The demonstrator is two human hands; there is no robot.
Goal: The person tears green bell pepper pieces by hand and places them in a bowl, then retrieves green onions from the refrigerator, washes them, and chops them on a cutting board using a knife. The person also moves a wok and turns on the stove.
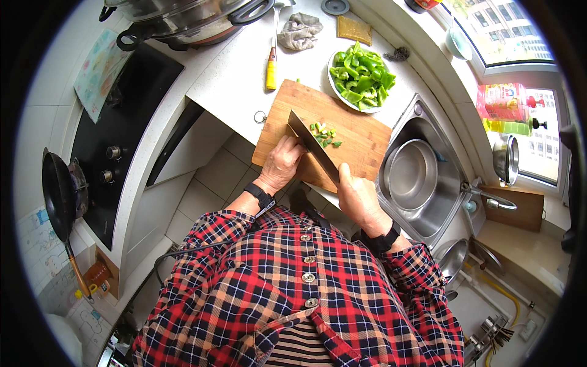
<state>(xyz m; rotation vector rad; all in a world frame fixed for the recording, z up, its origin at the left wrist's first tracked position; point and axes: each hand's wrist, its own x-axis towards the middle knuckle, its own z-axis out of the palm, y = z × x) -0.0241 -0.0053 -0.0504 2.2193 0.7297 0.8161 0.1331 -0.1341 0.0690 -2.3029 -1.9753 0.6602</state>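
Observation:
A kitchen knife [313,147] with a broad dark blade stands on a wooden cutting board [354,131]. My right hand [361,199] is wrapped round its handle at the near right edge of the board. My left hand [284,160] lies on the board at the left of the blade, its fingers curled and close to the steel. Whatever those fingers hold, if anything, is hidden. Small cut pieces of green onion [326,134] lie on the board at the right of the blade. Beyond the board, a white plate [332,74] is heaped with cut green peppers [362,74].
At right is a steel sink [449,211] holding a metal basin [413,174]. A yellow-handled spatula [271,70], a grey rag [299,32] and a brown sponge [354,30] lie behind the board. Leftward are a black stove [140,79], a steamer pot [189,21] and a frying pan [56,196].

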